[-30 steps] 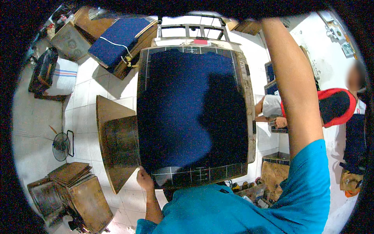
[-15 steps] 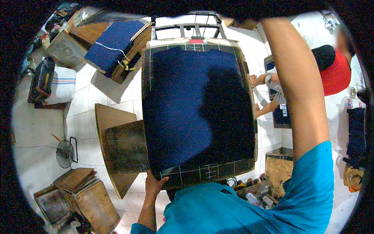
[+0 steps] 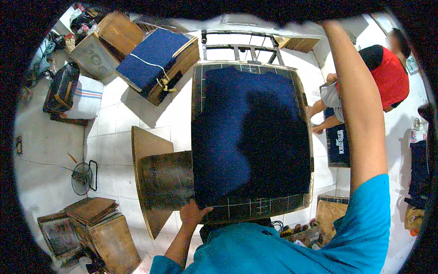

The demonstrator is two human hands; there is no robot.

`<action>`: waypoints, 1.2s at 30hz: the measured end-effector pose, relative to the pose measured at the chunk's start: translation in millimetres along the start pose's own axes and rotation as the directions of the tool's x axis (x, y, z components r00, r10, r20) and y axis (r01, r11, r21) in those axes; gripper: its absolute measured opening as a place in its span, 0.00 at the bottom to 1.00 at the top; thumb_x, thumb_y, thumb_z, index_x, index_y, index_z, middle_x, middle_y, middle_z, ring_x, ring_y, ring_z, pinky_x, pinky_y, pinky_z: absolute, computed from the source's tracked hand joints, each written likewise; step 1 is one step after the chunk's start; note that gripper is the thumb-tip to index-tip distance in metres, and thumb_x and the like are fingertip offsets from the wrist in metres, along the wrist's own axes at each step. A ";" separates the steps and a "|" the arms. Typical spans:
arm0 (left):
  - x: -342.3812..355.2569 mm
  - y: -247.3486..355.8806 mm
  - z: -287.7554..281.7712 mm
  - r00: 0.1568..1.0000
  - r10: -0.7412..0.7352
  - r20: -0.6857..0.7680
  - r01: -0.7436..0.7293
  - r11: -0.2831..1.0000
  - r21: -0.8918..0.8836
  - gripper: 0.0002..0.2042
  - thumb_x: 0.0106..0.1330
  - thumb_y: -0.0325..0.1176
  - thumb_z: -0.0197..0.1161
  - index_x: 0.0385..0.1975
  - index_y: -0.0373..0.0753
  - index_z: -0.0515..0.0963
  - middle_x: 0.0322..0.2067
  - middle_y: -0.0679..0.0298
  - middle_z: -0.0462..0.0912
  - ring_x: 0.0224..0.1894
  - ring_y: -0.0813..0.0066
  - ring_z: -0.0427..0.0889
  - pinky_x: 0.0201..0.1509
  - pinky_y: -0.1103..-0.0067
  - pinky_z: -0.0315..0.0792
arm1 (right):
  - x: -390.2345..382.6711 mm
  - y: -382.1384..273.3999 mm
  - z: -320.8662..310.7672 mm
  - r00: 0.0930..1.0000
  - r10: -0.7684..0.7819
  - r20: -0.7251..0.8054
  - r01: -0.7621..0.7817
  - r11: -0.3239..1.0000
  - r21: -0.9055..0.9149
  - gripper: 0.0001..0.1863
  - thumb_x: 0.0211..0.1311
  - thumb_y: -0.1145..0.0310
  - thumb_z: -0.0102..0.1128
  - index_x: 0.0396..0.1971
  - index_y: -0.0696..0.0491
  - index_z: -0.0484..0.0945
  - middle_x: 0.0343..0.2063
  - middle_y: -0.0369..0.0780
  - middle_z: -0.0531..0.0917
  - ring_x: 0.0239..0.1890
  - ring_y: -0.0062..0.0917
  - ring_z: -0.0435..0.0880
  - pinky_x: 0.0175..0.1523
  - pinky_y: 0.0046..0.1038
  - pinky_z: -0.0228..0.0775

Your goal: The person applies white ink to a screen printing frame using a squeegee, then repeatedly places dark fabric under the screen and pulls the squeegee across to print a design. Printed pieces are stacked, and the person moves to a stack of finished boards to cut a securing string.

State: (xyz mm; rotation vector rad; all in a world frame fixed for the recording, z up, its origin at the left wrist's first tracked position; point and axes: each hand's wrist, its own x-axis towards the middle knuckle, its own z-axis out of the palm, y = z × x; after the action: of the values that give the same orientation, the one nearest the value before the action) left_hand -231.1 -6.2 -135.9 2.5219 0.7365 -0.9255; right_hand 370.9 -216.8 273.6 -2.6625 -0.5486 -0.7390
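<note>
A dark navy garment point(image 3: 223, 137) lies spread on a flat black board point(image 3: 232, 205) marked with white grid lines, and a dark shadow falls across the cloth. My left hand point(image 3: 195, 211) grips the board's near left corner, thumb along the front edge. My right forearm point(image 3: 360, 105) reaches up past the board's right side to the top edge of the view, where the hand itself is cut off.
Bare wooden boards point(image 3: 155, 182) stand left of the board, near a fan point(image 3: 82, 178) and stacked panels point(image 3: 114, 233). A blue-topped stack point(image 3: 146, 55) is at upper left. A co-worker in red and black point(image 3: 383, 77) is at right, beside a dark printed panel point(image 3: 336, 153).
The board and surroundings sit farther right and lower in the view. My left hand stays at its corner. The co-worker's body and hands at the right have shifted upward in the picture.
</note>
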 end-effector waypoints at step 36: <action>211.9 98.1 -140.0 0.879 -0.477 -0.012 0.107 0.222 -0.969 0.37 0.63 0.62 0.70 0.52 0.30 0.75 0.44 0.59 0.81 0.43 0.67 0.78 0.50 0.69 0.75 | -201.9 104.8 321.0 0.813 -0.216 0.540 0.159 0.976 0.151 0.08 0.55 0.73 0.63 0.35 0.46 0.80 0.32 0.41 0.87 0.40 0.44 0.86 0.46 0.51 0.69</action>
State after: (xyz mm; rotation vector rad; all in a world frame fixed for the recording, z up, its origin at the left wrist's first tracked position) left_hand 32.3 56.8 -163.4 1.3626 1.3922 0.0220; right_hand 392.4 -235.2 -118.9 -2.7337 -0.9776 0.0499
